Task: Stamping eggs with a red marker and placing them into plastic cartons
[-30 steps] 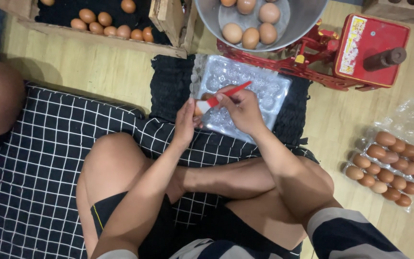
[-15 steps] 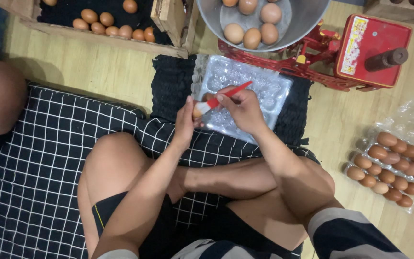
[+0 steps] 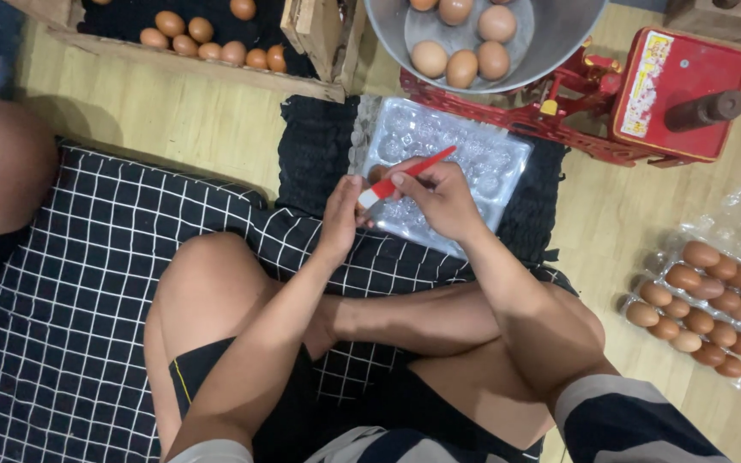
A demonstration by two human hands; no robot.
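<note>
Your left hand [image 3: 340, 219] is cupped shut around a brown egg [image 3: 376, 174], mostly hidden behind the fingers, held just above the near-left corner of the clear plastic egg tray [image 3: 465, 159]. Your right hand [image 3: 443, 199] pinches a red-handled brush [image 3: 405, 177], white tip down against the egg. Keep the egg low over the tray so a slip lands in a cup, not on the floor [image 3: 173, 116]. Grip with fingertips, light pressure; the shell won't take a squeeze. Short strokes, and rotate the egg with the left hand rather than chasing round it with the brush. Can't tell how clean the hidden side is, so turn it fully before seating. Watch the right elbow: the red scale [image 3: 671, 94] with its metal bowl [image 3: 559, 34] of eggs sits just beyond the tray. The filled egg pack [image 3: 701, 304] lies well apart at right, the wooden crate [image 3: 216, 73] of eggs at far left.
</note>
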